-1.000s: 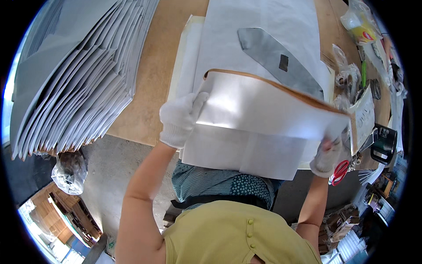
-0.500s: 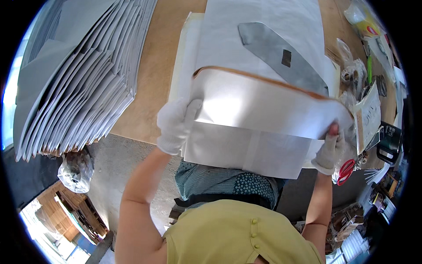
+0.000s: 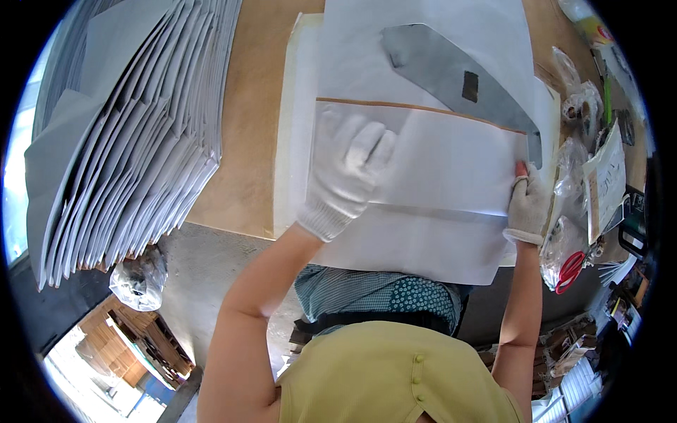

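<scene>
A large white paper sheet [image 3: 437,236] lies in front of me, its near part folded over into a flap with a brown edge [image 3: 423,108]. My left hand [image 3: 349,162], in a white knitted glove, rests on the flap's left part with its fingers curled in; nothing shows in them. At the flap's right edge, my right hand [image 3: 529,204] grips the sheet, its bare thumb tip poking out of the glove. Just beyond the flap lies a flat grey template [image 3: 451,81] with pointed ends and a small dark rectangle; the flap overlaps its near edge.
A tall stack of folded white sheets [image 3: 141,155] stands on the brown tabletop [image 3: 247,127] at left. On the right are clear plastic bags [image 3: 568,173], red-handled scissors [image 3: 570,271], a card with handwriting [image 3: 605,180] and a dark mug [image 3: 633,225]. A plastic bag [image 3: 139,282] hangs below the stack.
The raised flap has come down flat over the sheet. My left hand has moved from its left edge onto its surface, fingers now curled; my right hand has stayed by the right edge.
</scene>
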A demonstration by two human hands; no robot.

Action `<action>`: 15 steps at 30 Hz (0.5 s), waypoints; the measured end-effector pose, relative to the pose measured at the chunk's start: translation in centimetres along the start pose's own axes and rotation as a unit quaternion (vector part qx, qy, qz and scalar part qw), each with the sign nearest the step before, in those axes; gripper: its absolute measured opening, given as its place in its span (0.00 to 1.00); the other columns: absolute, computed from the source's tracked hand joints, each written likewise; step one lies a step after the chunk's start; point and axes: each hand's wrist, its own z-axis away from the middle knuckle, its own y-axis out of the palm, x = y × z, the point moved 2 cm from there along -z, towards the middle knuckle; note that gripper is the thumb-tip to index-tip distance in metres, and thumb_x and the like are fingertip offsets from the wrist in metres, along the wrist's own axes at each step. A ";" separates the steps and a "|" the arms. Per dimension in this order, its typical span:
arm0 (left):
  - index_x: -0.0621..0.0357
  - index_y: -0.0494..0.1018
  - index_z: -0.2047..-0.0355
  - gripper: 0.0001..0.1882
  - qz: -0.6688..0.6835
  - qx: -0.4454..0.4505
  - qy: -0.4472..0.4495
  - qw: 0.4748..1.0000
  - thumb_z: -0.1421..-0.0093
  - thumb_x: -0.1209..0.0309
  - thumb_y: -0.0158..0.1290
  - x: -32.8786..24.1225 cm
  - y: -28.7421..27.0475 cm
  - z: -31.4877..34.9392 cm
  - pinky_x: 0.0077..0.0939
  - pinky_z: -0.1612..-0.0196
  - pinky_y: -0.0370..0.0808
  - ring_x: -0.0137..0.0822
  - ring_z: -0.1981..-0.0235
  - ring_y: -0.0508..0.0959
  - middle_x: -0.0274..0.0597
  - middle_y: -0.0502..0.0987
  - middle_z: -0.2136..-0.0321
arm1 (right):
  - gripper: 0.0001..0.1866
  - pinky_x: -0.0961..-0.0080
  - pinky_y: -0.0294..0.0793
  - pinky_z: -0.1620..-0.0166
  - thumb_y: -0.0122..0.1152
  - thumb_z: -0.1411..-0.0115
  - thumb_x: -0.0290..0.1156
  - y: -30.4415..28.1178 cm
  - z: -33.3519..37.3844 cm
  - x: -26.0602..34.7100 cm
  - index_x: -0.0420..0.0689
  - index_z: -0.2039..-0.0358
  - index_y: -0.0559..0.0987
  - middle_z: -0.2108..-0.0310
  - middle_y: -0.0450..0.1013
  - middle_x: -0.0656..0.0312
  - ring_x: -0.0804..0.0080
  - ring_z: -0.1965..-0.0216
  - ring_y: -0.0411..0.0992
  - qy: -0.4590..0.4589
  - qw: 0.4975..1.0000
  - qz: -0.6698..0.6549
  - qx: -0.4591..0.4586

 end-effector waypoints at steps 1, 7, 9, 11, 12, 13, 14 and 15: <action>0.56 0.75 0.49 0.24 0.025 0.029 -0.022 0.999 0.45 0.63 0.64 0.0 0.0 -0.2 0.58 0.39 0.69 0.48 0.48 0.74 0.43 0.73 0.53 | 0.19 0.60 0.74 0.61 0.53 0.23 0.41 -0.3 -0.1 0.1 0.37 0.52 0.83 0.70 0.78 0.45 0.53 0.70 0.76 0.012 1.000 -0.005 0.000; 0.55 0.73 0.47 0.30 0.068 0.134 -0.116 0.982 0.46 0.55 0.65 -0.5 -1.1 -1.0 0.66 0.32 0.58 0.49 0.44 0.70 0.43 0.70 0.50 | 0.21 0.69 0.75 0.43 0.58 0.28 0.39 -2.6 -2.2 5.5 0.34 0.47 0.80 0.58 0.83 0.50 0.54 0.51 0.80 0.042 0.984 0.145 0.090; 0.55 0.74 0.48 0.31 0.035 0.144 -0.138 0.979 0.47 0.50 0.65 -1.4 -1.1 -1.8 0.67 0.33 0.58 0.46 0.47 0.71 0.41 0.72 0.53 | 0.21 0.64 0.76 0.42 0.61 0.31 0.39 1.1 -0.8 7.1 0.39 0.44 0.79 0.51 0.81 0.51 0.52 0.46 0.78 -0.149 0.983 0.097 -0.047; 0.55 0.74 0.48 0.32 0.025 0.166 -0.146 0.975 0.46 0.48 0.64 -1.7 -0.4 -2.5 0.67 0.33 0.57 0.47 0.46 0.71 0.42 0.72 0.52 | 0.25 0.55 0.76 0.40 0.65 0.35 0.37 5.5 1.4 9.5 0.44 0.39 0.76 0.42 0.76 0.51 0.49 0.40 0.74 -0.259 0.962 0.038 -0.077; 0.54 0.74 0.48 0.32 0.019 0.179 -0.149 0.972 0.46 0.47 0.63 -1.9 0.1 -2.7 0.66 0.32 0.56 0.47 0.46 0.71 0.42 0.73 0.52 | 0.28 0.50 0.74 0.39 0.66 0.38 0.37 7.6 2.6 12.8 0.44 0.37 0.75 0.40 0.73 0.48 0.46 0.39 0.73 -0.279 0.957 0.061 -0.057; 0.54 0.74 0.47 0.32 0.028 0.174 -0.145 0.974 0.46 0.49 0.64 -2.0 0.4 -2.4 0.65 0.32 0.56 0.48 0.45 0.70 0.43 0.72 0.51 | 0.29 0.48 0.73 0.38 0.65 0.39 0.37 9.3 3.2 15.9 0.42 0.38 0.76 0.41 0.72 0.46 0.41 0.40 0.72 -0.283 0.958 -0.039 -0.036; 0.54 0.74 0.47 0.31 0.036 0.171 -0.144 0.974 0.46 0.50 0.65 -1.4 0.7 -1.3 0.63 0.31 0.56 0.50 0.44 0.70 0.44 0.71 0.51 | 0.29 0.48 0.71 0.36 0.65 0.40 0.35 9.6 3.0 16.6 0.41 0.38 0.75 0.41 0.72 0.46 0.41 0.39 0.71 -0.284 0.956 -0.075 -0.021; 0.54 0.74 0.47 0.31 0.046 0.168 -0.139 0.975 0.46 0.51 0.65 -1.0 0.9 -0.9 0.61 0.30 0.57 0.51 0.43 0.69 0.44 0.71 0.50 | 0.29 0.48 0.69 0.35 0.64 0.41 0.33 9.3 2.6 16.6 0.40 0.38 0.75 0.41 0.72 0.45 0.40 0.38 0.70 -0.281 0.953 -0.109 -0.010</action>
